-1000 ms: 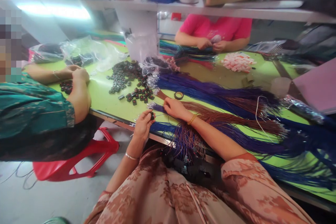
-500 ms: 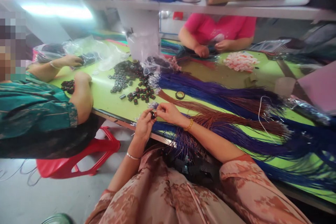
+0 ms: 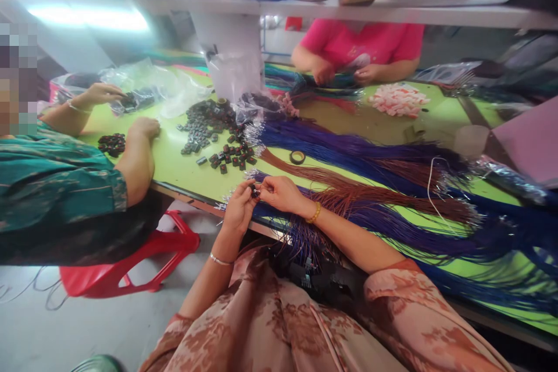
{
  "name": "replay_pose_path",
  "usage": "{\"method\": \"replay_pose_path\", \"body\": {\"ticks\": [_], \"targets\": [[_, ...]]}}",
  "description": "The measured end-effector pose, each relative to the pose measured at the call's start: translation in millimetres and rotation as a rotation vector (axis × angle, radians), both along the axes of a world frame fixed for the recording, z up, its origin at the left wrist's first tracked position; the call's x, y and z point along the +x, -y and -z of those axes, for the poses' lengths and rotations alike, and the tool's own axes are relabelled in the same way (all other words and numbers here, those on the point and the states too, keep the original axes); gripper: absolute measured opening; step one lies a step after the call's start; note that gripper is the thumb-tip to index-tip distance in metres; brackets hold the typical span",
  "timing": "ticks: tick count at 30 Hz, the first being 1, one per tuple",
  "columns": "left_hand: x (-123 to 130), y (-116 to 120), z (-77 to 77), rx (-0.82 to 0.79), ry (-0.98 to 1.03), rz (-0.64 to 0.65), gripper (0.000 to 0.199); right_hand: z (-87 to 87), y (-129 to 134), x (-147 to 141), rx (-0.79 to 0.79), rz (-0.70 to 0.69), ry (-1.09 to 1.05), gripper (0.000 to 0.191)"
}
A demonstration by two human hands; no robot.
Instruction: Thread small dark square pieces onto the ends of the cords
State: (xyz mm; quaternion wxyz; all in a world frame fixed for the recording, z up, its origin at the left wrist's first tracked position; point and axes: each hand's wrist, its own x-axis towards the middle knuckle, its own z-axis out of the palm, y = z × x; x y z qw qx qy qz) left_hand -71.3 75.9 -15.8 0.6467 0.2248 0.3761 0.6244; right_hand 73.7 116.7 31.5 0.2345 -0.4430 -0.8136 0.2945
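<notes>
Black and small, one piece (image 3: pixel 253 191) is sitting in the left hand (image 3: pixel 238 209), whose thumb and fingers are gripping it over the front edge (image 3: pixel 192 196) of the green bench (image 3: pixel 174 167). Facing it, the right hand (image 3: pixel 285 194) is pinching its fingertips together right by the piece, its arm (image 3: pixel 353 235) slanting over blue wires (image 3: pixel 387 223), and I cannot tell what, if anything, it is holding. Green bench top is showing between the left hand and the dark heap (image 3: pixel 227 157), while brown wires (image 3: pixel 325 179) are crowding the right hand's far side.
</notes>
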Motion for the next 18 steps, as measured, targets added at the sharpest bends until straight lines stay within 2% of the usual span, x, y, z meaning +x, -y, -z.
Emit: {"method": "replay_pose_path", "body": {"ticks": [12,18], "targets": [[5.9,2.1,2.4,-0.003,-0.122,-0.073,0.033,4.9,-0.7,-0.5,0.027,-0.041,0.013,0.012],[11.1,-0.6,6.4,-0.050,-0.124,-0.128,0.036,11.9,-1.9,2.5,0.160,-0.109,0.018,0.013]]}}
